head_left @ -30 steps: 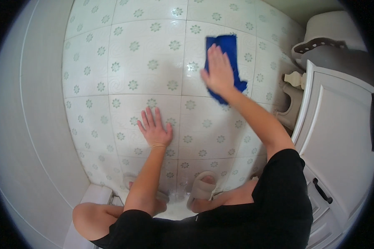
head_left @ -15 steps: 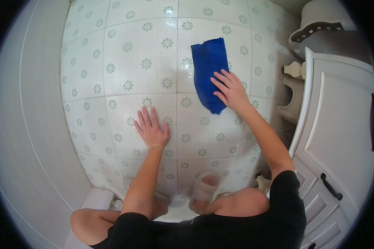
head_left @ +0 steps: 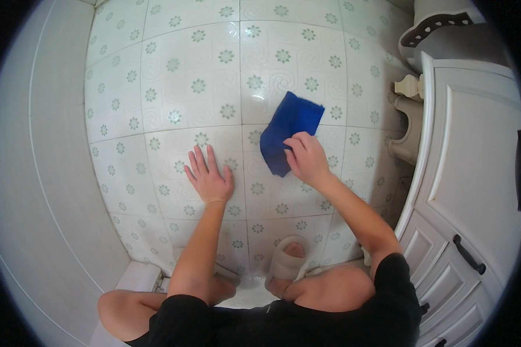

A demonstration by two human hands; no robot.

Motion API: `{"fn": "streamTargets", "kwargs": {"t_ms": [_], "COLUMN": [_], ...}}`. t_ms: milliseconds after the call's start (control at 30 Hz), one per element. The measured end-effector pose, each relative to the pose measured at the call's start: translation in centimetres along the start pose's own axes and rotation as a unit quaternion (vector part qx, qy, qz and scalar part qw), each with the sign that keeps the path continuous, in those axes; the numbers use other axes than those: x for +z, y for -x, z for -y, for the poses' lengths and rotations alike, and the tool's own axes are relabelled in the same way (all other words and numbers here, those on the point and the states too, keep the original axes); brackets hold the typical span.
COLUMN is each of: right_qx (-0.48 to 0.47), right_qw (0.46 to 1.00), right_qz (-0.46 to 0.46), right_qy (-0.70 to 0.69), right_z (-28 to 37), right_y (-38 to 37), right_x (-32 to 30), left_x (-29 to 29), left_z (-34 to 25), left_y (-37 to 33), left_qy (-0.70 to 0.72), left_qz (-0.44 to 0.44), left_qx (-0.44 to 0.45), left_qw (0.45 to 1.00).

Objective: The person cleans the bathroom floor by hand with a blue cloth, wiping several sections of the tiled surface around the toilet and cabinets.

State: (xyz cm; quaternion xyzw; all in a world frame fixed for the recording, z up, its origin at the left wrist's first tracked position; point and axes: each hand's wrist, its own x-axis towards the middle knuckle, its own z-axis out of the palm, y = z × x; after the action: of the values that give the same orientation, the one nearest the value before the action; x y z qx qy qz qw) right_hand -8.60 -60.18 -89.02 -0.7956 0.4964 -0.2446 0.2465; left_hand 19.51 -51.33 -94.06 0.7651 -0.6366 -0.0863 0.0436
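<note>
A blue cloth (head_left: 289,124) lies on the tiled floor, a little right of the middle. At its near right edge my right hand (head_left: 309,159) is closed, with the fingers curled in and the cloth pinched between them. The fingertips are partly hidden. My left hand (head_left: 211,179) rests flat on the floor tiles (head_left: 185,104), fingers stretched out and slightly spread, holding nothing. It is to the left of the cloth, apart from it.
On the right stands a white cabinet (head_left: 469,150) with dark handles (head_left: 468,254). Beyond it is a pale rounded fixture with a dark trim (head_left: 437,29). A light wall (head_left: 52,162) runs along the left. My feet in pale slippers (head_left: 286,263) are close to my body.
My right hand has gone from lying spread on the cloth to curled fingers, moving nearer and slightly left. The cloth has slid toward me and turned, its far end now lower. My left hand stays put.
</note>
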Motion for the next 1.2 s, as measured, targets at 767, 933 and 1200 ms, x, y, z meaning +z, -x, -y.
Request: {"fn": "streamTargets", "kwargs": {"t_ms": [767, 933, 1200], "right_qx": [0.098, 0.010, 0.276], "right_qw": [0.976, 0.992, 0.880], "right_qz": [0.043, 0.043, -0.167], "right_qy": [0.191, 0.116, 0.348], "right_z": [-2.1, 2.0, -18.0], "right_y": [-6.6, -5.8, 0.2], "right_x": [5.0, 7.8, -6.5], "left_x": [0.3, 1.1, 0.7], "left_z": [-0.1, -0.4, -0.3], "left_y": [0.0, 0.1, 0.1], "left_qy": [-0.004, 0.016, 0.010], "left_qz": [-0.012, -0.021, -0.014], "left_qx": [-0.003, 0.009, 0.008], "left_qw": [1.000, 1.000, 1.000]}}
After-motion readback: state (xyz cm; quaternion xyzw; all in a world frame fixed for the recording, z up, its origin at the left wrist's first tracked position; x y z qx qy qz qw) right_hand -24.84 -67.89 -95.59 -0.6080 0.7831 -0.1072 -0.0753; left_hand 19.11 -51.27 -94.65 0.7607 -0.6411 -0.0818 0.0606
